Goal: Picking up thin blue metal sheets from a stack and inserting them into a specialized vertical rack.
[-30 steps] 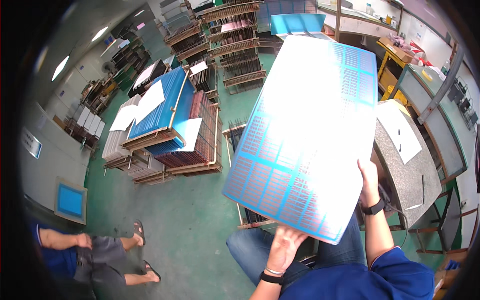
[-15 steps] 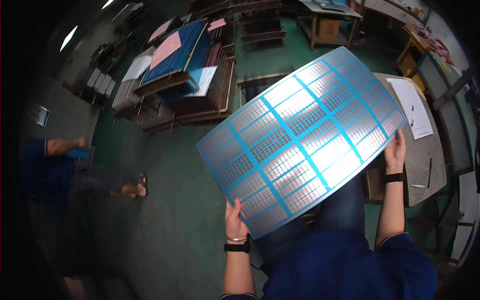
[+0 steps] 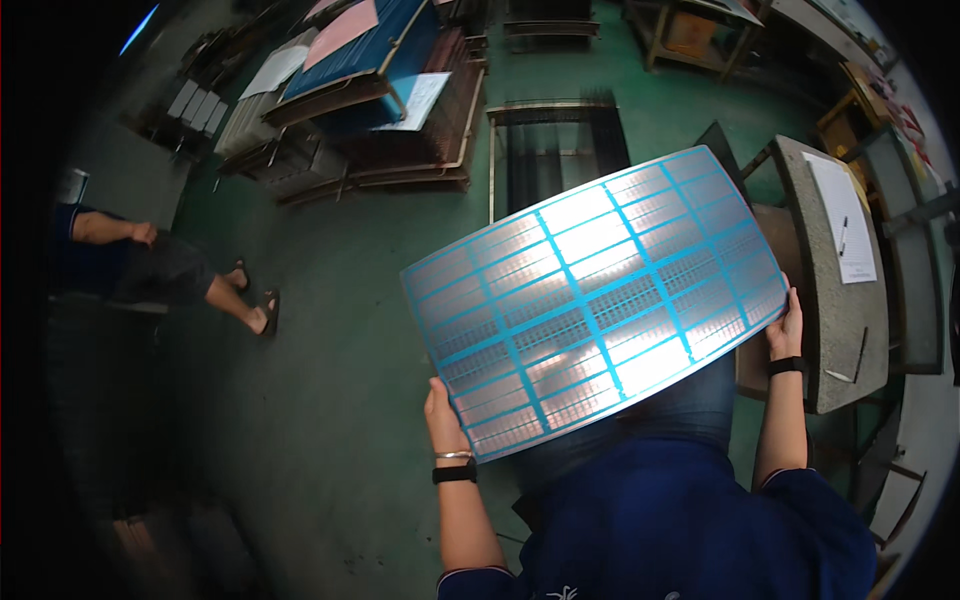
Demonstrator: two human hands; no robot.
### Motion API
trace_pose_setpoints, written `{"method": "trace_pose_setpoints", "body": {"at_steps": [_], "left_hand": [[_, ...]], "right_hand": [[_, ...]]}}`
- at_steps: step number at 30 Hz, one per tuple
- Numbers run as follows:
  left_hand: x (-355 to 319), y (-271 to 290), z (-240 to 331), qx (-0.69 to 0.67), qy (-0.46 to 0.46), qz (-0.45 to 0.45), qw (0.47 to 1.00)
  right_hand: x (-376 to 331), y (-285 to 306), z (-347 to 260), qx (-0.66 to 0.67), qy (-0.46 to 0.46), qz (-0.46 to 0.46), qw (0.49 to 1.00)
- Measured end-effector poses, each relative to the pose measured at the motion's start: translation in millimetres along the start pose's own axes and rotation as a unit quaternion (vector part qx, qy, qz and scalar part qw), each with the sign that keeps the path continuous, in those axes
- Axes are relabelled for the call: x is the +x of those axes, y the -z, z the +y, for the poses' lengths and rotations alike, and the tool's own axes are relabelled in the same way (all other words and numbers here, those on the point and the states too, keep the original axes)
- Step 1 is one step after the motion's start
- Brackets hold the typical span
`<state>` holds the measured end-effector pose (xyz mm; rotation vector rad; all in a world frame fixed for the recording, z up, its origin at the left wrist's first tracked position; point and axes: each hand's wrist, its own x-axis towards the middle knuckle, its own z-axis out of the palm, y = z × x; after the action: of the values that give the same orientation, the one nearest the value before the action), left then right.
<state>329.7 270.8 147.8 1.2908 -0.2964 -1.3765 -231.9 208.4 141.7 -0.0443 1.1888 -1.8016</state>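
The speckled grey table (image 3: 835,325) bears white paper (image 3: 832,195), a thin dark stick (image 3: 862,350) and a small white sliver (image 3: 839,376).

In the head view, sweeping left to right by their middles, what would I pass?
Co-worker's hand, the person's left hand, blue-lined panel, the person's right hand, white paper.

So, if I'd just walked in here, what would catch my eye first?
Probably the large, shiny, metallic-looking rectangular panel with bright blue grid lines, slanting across the middle, the left hand and right hand at its two near corners. Next, perhaps, the pale pink sheet on the racked blue boards at upper left, and the speckled grey table at right, bearing white paper.
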Motion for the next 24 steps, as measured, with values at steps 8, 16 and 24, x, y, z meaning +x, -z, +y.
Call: {"method": "trace_pose_setpoints", "body": {"at_steps": [8,16,24], "left_hand": [[2.7,-1.8,-2.6,0.123,-0.060,0.075,0.988],[7.5,-7.8,-7.4,0.151,-0.049,0.122,0.980],[4.7,-15.4,-3.8,0.197,-0.076,0.177,0.961]], "right_hand": [[-10.9,4.5,-34.4,-0.022,-0.011,-0.134,0.991],[-44.5,-25.8,-54.3,-0.027,0.019,-0.166,0.986],[-61.8,-34.4,-73.0,-0.045,0.057,-0.197,0.978]]}}
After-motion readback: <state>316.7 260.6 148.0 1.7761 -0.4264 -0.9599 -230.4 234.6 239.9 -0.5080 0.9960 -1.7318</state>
